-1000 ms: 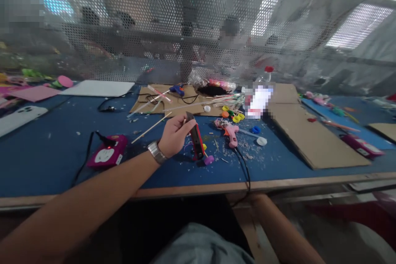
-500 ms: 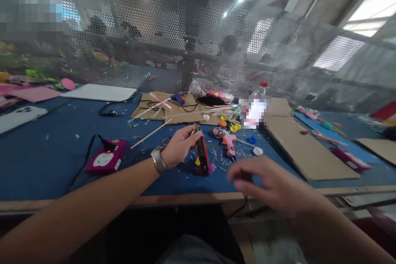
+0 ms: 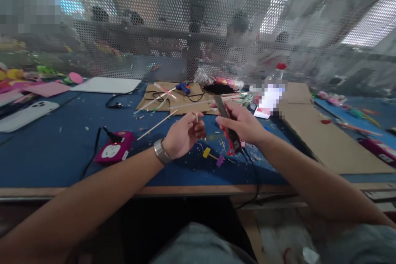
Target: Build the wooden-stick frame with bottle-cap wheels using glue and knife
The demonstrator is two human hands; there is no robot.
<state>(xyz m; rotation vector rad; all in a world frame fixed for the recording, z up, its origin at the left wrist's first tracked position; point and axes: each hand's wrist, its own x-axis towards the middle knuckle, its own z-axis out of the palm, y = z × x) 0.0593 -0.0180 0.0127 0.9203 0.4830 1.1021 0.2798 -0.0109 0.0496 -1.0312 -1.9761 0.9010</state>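
Note:
My right hand (image 3: 243, 123) is closed around a black and red tool (image 3: 228, 126), which slants with its flat grey end pointing up and away. To the left of it, my left hand (image 3: 185, 132) has its fingers curled together, with something small and pale between thumb and forefinger, too small to name. Just below the hands, a yellow piece (image 3: 206, 152) and a purple piece (image 3: 220, 160) lie on the blue table, joined by a thin stick. The pink glue gun is mostly hidden behind my right hand.
A magenta box (image 3: 114, 148) with a plugged cable sits left. Behind are a wooden stick (image 3: 157, 124), a blue glue gun (image 3: 185, 87) and cardboard (image 3: 145, 101). A lit phone (image 3: 268, 100), a red-capped bottle (image 3: 278, 75) and more cardboard (image 3: 334, 144) stand or lie right.
The black and red tool has passed from my left hand to my right hand, which moved in from the lower right. The yellow and purple pieces now show more fully. The view has shifted slightly.

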